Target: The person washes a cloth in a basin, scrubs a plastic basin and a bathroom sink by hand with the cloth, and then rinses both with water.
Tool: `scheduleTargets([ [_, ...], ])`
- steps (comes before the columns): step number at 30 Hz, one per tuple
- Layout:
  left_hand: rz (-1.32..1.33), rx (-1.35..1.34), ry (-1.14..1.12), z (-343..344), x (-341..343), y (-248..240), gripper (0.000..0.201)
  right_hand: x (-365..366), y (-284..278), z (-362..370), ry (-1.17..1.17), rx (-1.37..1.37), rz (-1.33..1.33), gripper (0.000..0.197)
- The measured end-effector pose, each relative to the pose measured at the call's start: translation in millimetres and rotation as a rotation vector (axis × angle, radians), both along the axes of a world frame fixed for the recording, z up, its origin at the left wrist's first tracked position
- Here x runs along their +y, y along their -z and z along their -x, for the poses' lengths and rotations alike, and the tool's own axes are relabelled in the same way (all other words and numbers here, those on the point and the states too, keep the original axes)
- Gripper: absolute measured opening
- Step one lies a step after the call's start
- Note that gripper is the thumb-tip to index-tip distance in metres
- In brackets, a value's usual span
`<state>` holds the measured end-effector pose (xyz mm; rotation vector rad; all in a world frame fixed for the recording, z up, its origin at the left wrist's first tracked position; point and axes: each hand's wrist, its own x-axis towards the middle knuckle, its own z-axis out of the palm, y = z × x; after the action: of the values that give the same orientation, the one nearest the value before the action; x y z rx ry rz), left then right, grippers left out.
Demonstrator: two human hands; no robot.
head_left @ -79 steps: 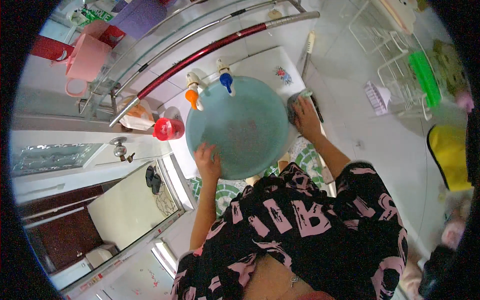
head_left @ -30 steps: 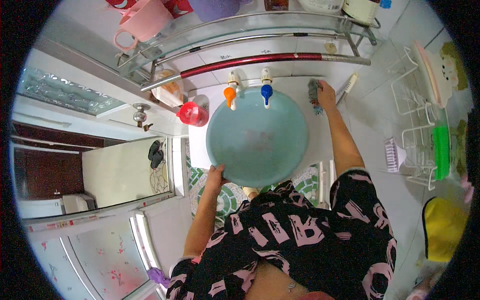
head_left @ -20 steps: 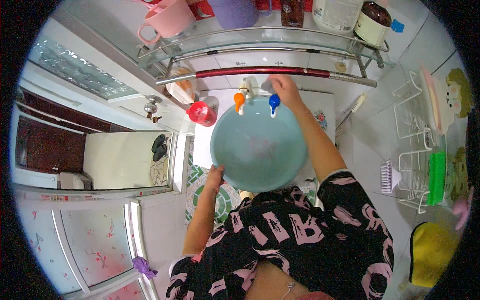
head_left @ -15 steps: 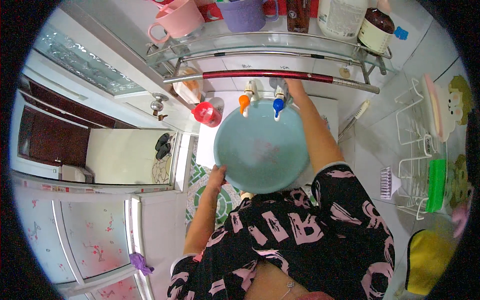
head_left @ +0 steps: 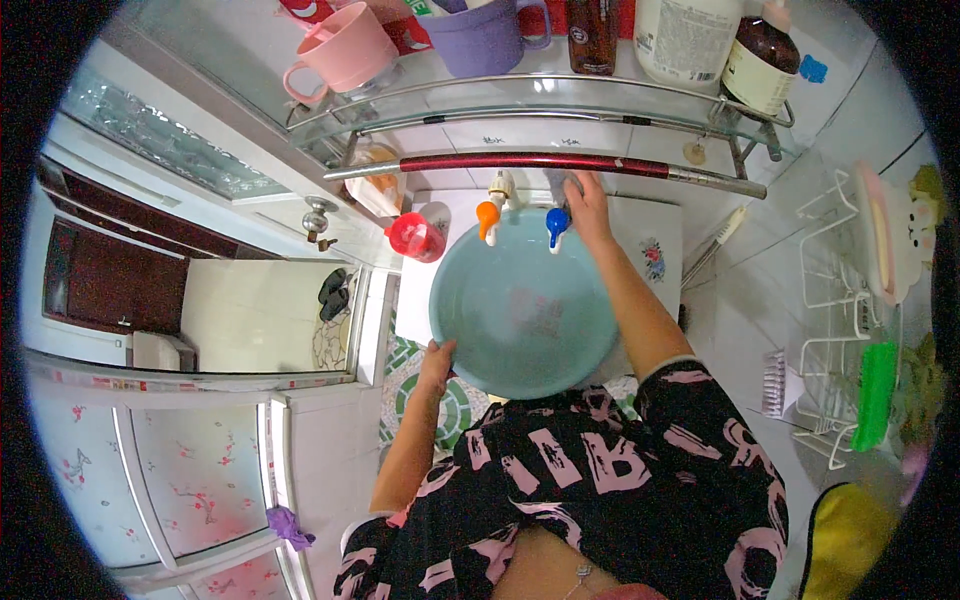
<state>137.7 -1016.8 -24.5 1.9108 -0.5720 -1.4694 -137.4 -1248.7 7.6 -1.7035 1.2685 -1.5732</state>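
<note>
White-tiled washroom wall (head_left: pixel 735 310). Grey cloth (head_left: pixel 561 183) clasped in right hand (head_left: pixel 590 207) behind blue-handled tap (head_left: pixel 557 228); probably soft, light, best bunched mid-cloth. Teal basin (head_left: pixel 462 265), likely stiff, steadied by left hand's (head_left: pixel 436 366) rim grip.

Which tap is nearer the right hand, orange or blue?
The blue-handled tap: the right hand is close beside it, while the orange-handled tap stands farther left.

The right fingers (head_left: pixel 579 190) reach forward on an outstretched arm (head_left: pixel 640 295); left fingers (head_left: pixel 445 350) curl nearer the torso (head_left: pixel 560 470).
</note>
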Motion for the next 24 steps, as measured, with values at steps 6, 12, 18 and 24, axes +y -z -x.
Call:
scheduleTargets([
  [6,-0.004,-0.06,-0.025,16.8,-11.8,-20.6,0.032,-59.5,111.5,24.2,-0.328,-1.245,-0.617,0.031],
  [12,-0.023,-0.065,-0.016,15.5,-11.9,-23.7,0.034,-74.7,121.7,20.6,-0.027,-0.684,-0.58,0.034],
  [18,0.017,-0.038,-0.038,1.3,10.0,-11.1,0.048,-13.1,3.9,-15.9,-0.121,0.134,-0.208,0.031],
  [24,0.039,0.037,-0.036,8.5,-1.3,-21.9,0.042,-28.9,-4.3,14.6,-0.184,0.485,0.069,0.014],
])
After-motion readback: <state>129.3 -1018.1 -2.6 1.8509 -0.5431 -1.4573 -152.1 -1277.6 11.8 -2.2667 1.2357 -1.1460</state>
